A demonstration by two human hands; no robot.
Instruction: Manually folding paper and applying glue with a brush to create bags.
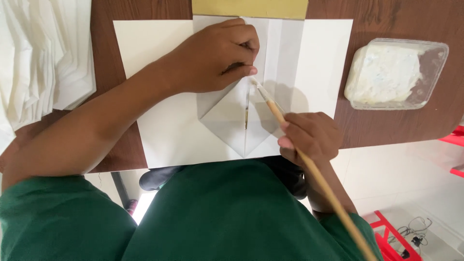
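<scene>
Left hand (217, 58) presses folded paper (232, 121), hiding its top; right hand (309, 137) pinches brush (290, 130).

The table (386, 19) is dark wood-grain, smooth with a low sheen. On it lies matt white paper (159, 121) — a folded translucent sheet (232, 121) looks thinner, slightly glossy. The brush (309, 164) has a bare wooden handle and pale bristles. The tub (396, 72) is clear plastic — holding thick white paste. A stack of folded white paper (43, 58) is matt.
</scene>
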